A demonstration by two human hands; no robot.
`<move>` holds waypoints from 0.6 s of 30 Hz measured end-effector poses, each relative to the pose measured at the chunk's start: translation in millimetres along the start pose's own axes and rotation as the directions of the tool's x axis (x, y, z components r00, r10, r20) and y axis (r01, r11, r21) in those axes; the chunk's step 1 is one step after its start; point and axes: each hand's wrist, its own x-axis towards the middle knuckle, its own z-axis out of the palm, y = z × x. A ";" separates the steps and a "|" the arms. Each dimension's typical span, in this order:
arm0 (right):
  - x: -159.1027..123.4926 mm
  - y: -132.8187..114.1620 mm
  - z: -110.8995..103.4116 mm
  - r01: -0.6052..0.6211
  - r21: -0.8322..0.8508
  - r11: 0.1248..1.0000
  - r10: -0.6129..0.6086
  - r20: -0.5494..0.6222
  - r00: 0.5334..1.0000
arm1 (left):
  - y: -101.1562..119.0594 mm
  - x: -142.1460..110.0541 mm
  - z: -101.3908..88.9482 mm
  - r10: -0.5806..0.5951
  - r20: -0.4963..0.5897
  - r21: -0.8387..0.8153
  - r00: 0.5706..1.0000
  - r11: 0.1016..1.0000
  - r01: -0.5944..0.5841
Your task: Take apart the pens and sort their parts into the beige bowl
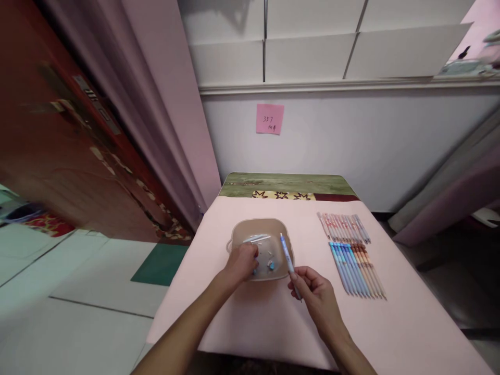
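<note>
Head: right hand [314,289] pinches a pen [287,252] nearer its close end, far end over the right side of the tub [260,221]; can't tell if it touches the rim. Left hand [242,260] is curled in the tub, fingers bunched; can't tell what they grip. Risks: rim bump could twist the pen out of that off-centre pinch; loose bits [271,265] could get lost under the left fingers; sticks [260,239] could roll. Back row [344,227] and front row [357,270] of pens sit right; wide right-hand swing could scatter them
</note>
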 end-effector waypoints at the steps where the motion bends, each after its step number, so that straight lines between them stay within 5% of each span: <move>1: -1.0 0.9 -0.2 -0.001 0.003 1.000 0.001 0.001 1.000 | 2.4 3.3 6.6 -0.012 0.025 0.015 1.000 1.000 0.012; 8: 3.8 3.5 -5.1 0.005 0.012 1.000 -0.005 0.017 1.000 | 6.1 14.0 12.2 -0.057 0.107 0.069 0.993 0.996 0.050; 18: 7.0 6.2 -2.2 0.028 0.024 0.999 -0.029 0.033 0.999 | -3.2 13.0 0.9 -0.068 -0.011 -0.171 0.998 0.983 0.065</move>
